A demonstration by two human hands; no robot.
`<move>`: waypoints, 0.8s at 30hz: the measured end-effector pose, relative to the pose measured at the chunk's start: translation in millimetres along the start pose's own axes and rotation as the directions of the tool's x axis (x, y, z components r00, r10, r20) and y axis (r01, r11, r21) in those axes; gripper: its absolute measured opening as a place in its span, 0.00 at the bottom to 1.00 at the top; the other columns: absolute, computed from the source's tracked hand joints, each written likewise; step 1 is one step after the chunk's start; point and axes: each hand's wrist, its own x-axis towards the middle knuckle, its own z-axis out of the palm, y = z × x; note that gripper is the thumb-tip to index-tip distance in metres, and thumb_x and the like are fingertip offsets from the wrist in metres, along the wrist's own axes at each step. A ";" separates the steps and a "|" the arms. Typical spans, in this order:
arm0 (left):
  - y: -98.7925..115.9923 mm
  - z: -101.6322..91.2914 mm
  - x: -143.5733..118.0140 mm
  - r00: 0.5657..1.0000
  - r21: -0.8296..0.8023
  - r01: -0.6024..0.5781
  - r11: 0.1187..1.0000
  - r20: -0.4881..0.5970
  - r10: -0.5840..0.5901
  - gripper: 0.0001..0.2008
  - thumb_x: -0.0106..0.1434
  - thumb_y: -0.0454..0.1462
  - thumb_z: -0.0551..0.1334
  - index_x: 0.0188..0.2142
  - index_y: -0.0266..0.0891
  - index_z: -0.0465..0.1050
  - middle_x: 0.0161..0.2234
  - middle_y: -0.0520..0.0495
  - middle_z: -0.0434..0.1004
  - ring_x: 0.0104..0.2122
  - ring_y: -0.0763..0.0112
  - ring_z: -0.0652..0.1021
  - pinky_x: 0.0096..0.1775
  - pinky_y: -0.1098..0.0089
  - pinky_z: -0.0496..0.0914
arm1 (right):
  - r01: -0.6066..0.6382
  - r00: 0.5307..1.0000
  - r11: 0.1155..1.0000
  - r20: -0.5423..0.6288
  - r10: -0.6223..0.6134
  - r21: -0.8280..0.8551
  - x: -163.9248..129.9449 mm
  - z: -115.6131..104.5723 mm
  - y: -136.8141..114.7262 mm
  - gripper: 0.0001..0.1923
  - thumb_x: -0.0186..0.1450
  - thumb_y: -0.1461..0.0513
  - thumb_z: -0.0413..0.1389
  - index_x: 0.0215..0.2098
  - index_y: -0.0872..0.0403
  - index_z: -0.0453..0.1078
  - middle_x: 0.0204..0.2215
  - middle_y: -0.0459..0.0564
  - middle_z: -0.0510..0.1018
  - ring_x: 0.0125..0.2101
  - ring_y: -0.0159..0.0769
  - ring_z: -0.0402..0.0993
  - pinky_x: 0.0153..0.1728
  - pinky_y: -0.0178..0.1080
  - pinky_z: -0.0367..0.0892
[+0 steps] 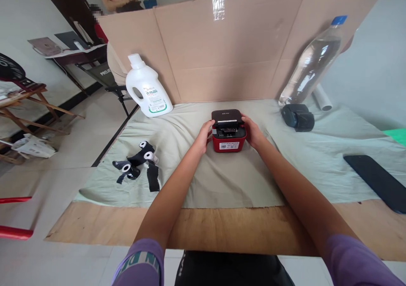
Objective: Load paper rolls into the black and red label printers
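A small red and black label printer point(229, 145) sits on the cloth in front of me, its black lid point(226, 116) tilted up and dark inner parts showing beneath. A white printed sticker is on its red front. My left hand point(204, 137) is closed against the printer's left side, with the thumb by the lid's edge. On the opposite side my right hand point(253, 133) grips it the same way, its fingertips partly hidden behind the printer. To the left lie several white-cored rolls of black ribbon point(139, 155), with loose strips trailing from them.
A cardboard panel point(203, 83) stands at the back. Against it lean a white detergent bottle point(147, 87) and a large clear bottle point(312, 61) with a blue cap. A black device point(297, 117), a white tube point(322, 97) and a phone point(377, 180) lie right.
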 end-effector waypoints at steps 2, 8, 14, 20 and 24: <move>-0.9 -1.4 2.3 1.000 0.004 -0.001 1.000 0.006 0.001 0.21 0.56 0.54 0.64 0.45 0.48 0.73 0.56 0.52 0.74 0.52 0.60 0.74 0.39 0.69 0.67 | -0.009 1.000 1.000 0.001 0.009 -0.009 -0.1 -0.1 -2.3 0.27 0.55 0.49 0.60 0.53 0.40 0.72 0.48 0.40 0.80 0.56 0.46 0.70 0.51 0.48 0.71; -1.1 -3.1 6.4 1.000 0.033 0.016 0.999 -0.019 -0.015 0.21 0.54 0.46 0.66 0.48 0.50 0.72 0.52 0.52 0.76 0.51 0.62 0.75 0.39 0.70 0.67 | 0.007 0.999 1.000 0.032 -0.007 -0.021 1.6 -0.4 -3.1 0.23 0.53 0.55 0.58 0.49 0.43 0.74 0.46 0.41 0.81 0.55 0.48 0.71 0.50 0.47 0.72; -2.1 -5.0 4.0 1.000 0.050 -0.013 0.999 -0.003 0.013 0.22 0.54 0.42 0.65 0.50 0.51 0.73 0.50 0.52 0.78 0.50 0.64 0.76 0.40 0.70 0.68 | 0.096 0.994 0.994 0.057 -0.093 -0.045 2.5 -2.4 -2.7 0.26 0.53 0.60 0.57 0.51 0.44 0.74 0.52 0.41 0.79 0.55 0.49 0.72 0.51 0.48 0.73; -1.7 -5.6 2.9 1.000 0.058 -0.018 0.998 0.004 0.017 0.24 0.54 0.42 0.65 0.51 0.50 0.73 0.50 0.50 0.78 0.49 0.65 0.76 0.41 0.70 0.68 | 0.141 0.989 0.989 0.037 -0.140 -0.038 2.6 -3.5 2.9 0.27 0.54 0.60 0.57 0.53 0.43 0.74 0.54 0.41 0.78 0.57 0.49 0.71 0.52 0.48 0.73; -1.2 -4.8 2.0 1.000 0.081 -0.027 0.996 -0.009 0.028 0.24 0.54 0.43 0.65 0.52 0.50 0.73 0.50 0.49 0.77 0.48 0.66 0.76 0.40 0.71 0.68 | 0.163 0.986 0.986 0.024 -0.163 -0.029 2.4 -3.6 5.4 0.26 0.54 0.60 0.58 0.52 0.43 0.74 0.55 0.42 0.77 0.57 0.48 0.71 0.53 0.48 0.73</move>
